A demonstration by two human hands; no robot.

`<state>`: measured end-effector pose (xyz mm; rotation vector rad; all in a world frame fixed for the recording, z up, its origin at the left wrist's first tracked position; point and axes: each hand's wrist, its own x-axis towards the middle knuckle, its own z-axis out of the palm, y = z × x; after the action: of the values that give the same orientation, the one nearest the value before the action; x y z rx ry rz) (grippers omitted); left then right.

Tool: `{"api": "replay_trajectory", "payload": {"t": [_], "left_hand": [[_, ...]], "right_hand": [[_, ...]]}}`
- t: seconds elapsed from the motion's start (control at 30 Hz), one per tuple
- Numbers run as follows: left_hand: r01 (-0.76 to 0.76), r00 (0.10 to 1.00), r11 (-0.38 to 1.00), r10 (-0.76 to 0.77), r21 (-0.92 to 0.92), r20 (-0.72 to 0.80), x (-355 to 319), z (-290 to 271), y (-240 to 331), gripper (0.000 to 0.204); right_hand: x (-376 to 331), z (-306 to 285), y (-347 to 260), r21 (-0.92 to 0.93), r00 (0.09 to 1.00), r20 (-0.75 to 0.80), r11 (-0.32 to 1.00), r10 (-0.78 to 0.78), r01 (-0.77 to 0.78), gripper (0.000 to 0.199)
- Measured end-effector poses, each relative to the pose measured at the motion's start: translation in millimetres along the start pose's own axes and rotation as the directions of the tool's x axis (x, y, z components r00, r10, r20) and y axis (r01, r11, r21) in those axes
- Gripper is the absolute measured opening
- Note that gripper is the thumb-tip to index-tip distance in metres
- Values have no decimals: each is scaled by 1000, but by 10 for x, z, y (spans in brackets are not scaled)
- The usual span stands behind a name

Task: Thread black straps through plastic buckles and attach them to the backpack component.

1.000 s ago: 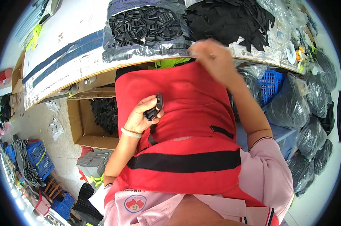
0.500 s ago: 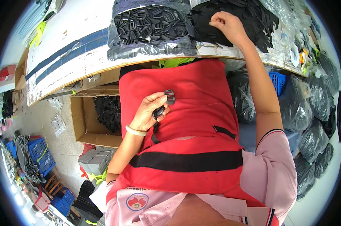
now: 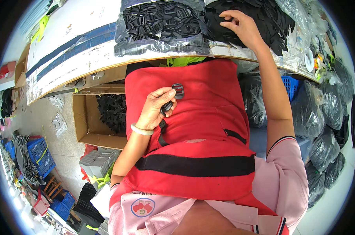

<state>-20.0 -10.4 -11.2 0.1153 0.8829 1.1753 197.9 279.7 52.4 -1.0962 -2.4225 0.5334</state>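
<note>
So the person's left hand (image 3: 156, 107) is up over the lap, right in front of the red apron (image 3: 205, 117), pinching a small black buckle (image 3: 178, 91) by its near edge between thumb and forefinger. The buckle sticks out past the fingertips with its crossbars and slots showing. A second black piece (image 3: 167, 107) is tucked lower down in the same hand, under the curled fingers, but it's too covered up to tell its exact shape. There's a pale bracelet (image 3: 141, 129) on that wrist.

The right hand (image 3: 242, 29) is way out over the bench (image 3: 95, 17), above the near-left part of a big heap of black strips (image 3: 273, 23). Its fingers are loosely bent and the thumb is apart from the forefinger, with a visible gap and nothing showing in it. Can't really tell if any fingertip touches the heap.

Just left of the strips there's an opened plastic bag (image 3: 161, 47) full of loose black buckles (image 3: 158, 21), sitting near the front edge of the bench. Below the bench, to the person's left, is an open cardboard box (image 3: 101, 140) with a load of black pieces (image 3: 112, 111) in it. Over on the right side, bulging dark plastic sacks (image 3: 308, 111) are piled beside a blue crate (image 3: 289, 87).
</note>
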Motion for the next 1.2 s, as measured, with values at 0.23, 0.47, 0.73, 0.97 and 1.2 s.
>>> {"api": "replay_trajectory", "payload": {"t": [0.23, 0.47, 0.73, 0.97, 1.2], "left_hand": [[16, 1000, 1000, -16, 22, -7, 23, -13, -38, 17], [9, 1000, 999, -8, 37, -29, 17, -18, -64, 16], [-89, 992, 992, 96, 85, -86, 16, 62, -19, 16], [-338, 906, 915, 379, 220, -188, -58, 172, 172, 14], [-402, 875, 864, 460, 303, -151, -45, 230, 174, 14]], "right_hand": [[-21, 64, 1, 114, 998, 50, 993, -36, 30, 23], [-98, 78, -43, 130, 988, 153, 991, 8, -28, 18], [20, 141, -236, 189, 936, -334, 965, -111, 181, 16], [-530, 1, -1430, 519, 970, -244, 847, 23, 110, 17], [-1068, 678, -1413, 718, 814, 577, 434, 65, -544, 22]]}}
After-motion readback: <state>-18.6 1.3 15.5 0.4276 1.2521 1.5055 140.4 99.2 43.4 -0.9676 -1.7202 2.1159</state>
